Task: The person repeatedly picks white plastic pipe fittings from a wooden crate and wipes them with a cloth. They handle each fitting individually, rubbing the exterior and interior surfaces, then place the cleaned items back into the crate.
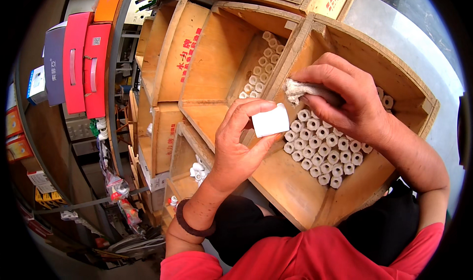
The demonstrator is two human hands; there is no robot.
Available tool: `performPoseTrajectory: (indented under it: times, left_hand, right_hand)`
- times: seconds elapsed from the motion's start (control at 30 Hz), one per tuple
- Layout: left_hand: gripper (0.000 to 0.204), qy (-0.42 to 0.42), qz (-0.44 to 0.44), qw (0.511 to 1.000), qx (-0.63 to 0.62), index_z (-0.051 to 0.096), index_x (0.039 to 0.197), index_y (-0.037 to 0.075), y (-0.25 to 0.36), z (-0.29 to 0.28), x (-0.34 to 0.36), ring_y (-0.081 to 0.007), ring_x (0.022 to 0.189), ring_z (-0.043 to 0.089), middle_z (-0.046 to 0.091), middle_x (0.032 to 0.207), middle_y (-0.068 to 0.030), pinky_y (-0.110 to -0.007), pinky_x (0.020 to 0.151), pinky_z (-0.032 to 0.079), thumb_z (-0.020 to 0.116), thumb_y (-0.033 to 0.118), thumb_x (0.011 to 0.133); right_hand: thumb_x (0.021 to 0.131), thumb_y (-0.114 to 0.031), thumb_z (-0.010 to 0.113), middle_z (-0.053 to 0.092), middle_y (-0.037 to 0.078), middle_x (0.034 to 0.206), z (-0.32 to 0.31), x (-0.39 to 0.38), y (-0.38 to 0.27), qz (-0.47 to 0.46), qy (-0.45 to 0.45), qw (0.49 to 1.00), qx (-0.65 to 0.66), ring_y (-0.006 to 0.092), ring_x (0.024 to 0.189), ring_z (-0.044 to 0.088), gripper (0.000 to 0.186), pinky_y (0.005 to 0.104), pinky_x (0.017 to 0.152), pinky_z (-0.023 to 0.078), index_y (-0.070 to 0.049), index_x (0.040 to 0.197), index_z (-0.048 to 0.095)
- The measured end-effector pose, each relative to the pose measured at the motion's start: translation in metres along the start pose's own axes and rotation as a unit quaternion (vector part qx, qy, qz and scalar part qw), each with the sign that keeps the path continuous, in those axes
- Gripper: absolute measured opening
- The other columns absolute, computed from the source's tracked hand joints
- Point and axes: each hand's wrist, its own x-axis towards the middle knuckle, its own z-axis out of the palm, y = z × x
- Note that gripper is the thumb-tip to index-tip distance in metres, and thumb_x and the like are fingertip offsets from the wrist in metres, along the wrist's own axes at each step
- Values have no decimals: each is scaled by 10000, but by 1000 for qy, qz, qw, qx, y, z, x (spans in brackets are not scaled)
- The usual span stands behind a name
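Observation:
My left hand pinches a smooth white piece, short and block-like in outline, between thumb and fingers. Just to its right, my right hand is closed around a bunched greyish-white rag, whose frayed end sticks out past the fingertips. The rag and the white piece are apart. Both hands hover over a wooden box, where many off-white hollow fittings with angular rims stand packed in rows, holes up. My right hand and forearm hide part of these rows.
A second wooden box on the left holds more hollow fittings. Further wooden boxes stand beside it. Red gift boxes and other packages fill shelves at the far left. White plastic parts lie in a bin near my left forearm.

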Motion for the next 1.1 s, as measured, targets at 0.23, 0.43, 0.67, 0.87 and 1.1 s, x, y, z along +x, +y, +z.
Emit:
performPoseTrajectory:
  times: [0.23,0.43,0.67,0.87,1.1]
  left_hand:
    - [472,7,7,997,-80,533,1186,37,4,-2,-2,-148,1017,592,584,1147,-73,-284,876,486,719,-66,766]
    - [492,-3,-78,966,-245,477,1207,22,1,-16,-5,-127,1004,592,593,1130,-76,-282,888,481,735,-19,789]
    - [513,3,-153,936,-316,470,1226,8,5,-19,-11,-142,1008,603,629,1132,-113,-286,900,475,728,23,783]
    - [516,-61,-160,918,-358,493,1279,4,12,-18,-24,-107,1006,591,627,1166,-121,-265,889,470,694,-10,805]
    - [451,-126,-8,972,-199,559,1188,36,36,-18,-42,-218,1092,590,606,1154,-93,-337,936,457,675,-43,759]
  right_hand:
    - [824,-67,663,588,107,874,2,-1,-1,-3,-35,999,30,249,752,612,263,322,653,495,-31,1081,623]
    - [814,-79,667,595,112,859,3,0,-4,26,-53,997,41,279,764,629,259,348,668,513,-43,1065,614]
    - [834,-49,648,646,90,928,-4,7,9,43,19,999,-21,196,854,651,255,306,757,528,-29,1086,615]
    - [931,-99,609,642,16,1007,-6,9,30,141,126,980,67,79,916,586,243,237,849,481,-23,1162,601]
    - [953,-120,594,634,15,1060,-23,9,53,144,210,967,30,90,998,562,245,231,913,436,-37,1183,611]
